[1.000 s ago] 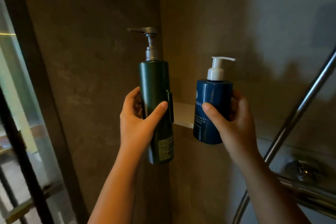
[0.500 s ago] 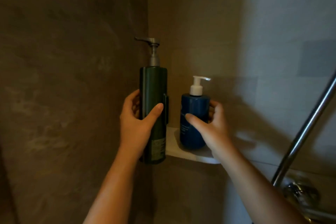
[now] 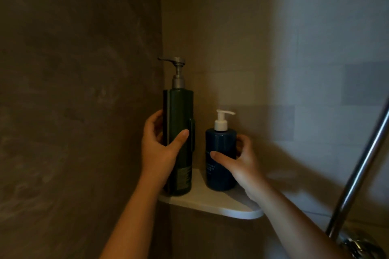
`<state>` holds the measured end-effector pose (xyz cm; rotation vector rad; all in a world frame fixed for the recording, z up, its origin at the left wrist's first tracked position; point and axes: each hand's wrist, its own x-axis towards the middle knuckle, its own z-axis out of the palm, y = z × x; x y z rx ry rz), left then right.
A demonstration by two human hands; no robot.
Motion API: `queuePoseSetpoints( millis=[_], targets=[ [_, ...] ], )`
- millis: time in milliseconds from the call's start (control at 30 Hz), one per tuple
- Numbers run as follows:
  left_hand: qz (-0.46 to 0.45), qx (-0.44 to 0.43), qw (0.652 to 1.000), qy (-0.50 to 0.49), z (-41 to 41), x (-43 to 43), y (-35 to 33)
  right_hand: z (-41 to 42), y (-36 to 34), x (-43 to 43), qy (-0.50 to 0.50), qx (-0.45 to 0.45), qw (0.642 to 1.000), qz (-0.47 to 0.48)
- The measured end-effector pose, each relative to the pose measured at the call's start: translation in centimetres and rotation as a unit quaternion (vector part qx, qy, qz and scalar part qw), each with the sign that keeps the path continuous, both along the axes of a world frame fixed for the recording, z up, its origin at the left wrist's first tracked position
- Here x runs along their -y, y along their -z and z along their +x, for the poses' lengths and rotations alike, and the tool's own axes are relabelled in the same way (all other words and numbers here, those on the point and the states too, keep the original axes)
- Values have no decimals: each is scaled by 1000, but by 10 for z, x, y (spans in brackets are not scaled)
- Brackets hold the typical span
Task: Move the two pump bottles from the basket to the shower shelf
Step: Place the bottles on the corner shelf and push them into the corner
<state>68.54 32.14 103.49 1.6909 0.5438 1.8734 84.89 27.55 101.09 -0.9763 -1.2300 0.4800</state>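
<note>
Our left hand (image 3: 160,149) wraps the tall green pump bottle (image 3: 178,132), upright at the left edge of the white corner shelf (image 3: 221,206), nozzle pointing left. Beside it the short blue pump bottle (image 3: 220,153) stands upright on the shelf, nozzle right, clasped by our right hand (image 3: 242,164).

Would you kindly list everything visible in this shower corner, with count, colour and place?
Tall pump bottle: one, dark green with a grey pump, standing at the shelf's left end.
Short pump bottle: one, dark blue with a white pump, standing on the shelf to the right of the tall one.
Corner shelf: one, white, fixed where the two walls meet.
Metal rail: one, chrome, slanting at far right.
Left hand: one, wrapped around the green bottle.
Right hand: one, gripping the blue bottle.
</note>
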Motion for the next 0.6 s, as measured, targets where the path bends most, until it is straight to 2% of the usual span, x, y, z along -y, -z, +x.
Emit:
queuePoseSetpoints(
  millis=[233, 433, 600],
  targets=[
    [14, 13, 1000, -2, 7, -8, 10, -1, 3, -3, 4, 18, 1000, 2],
    [16, -45, 998, -52, 4, -4, 20, -3, 3, -1, 7, 46, 999, -3],
    [10, -90, 991, -95, -2, 5, 36, 6, 6, 10, -1, 114, 993, -31]
  ],
)
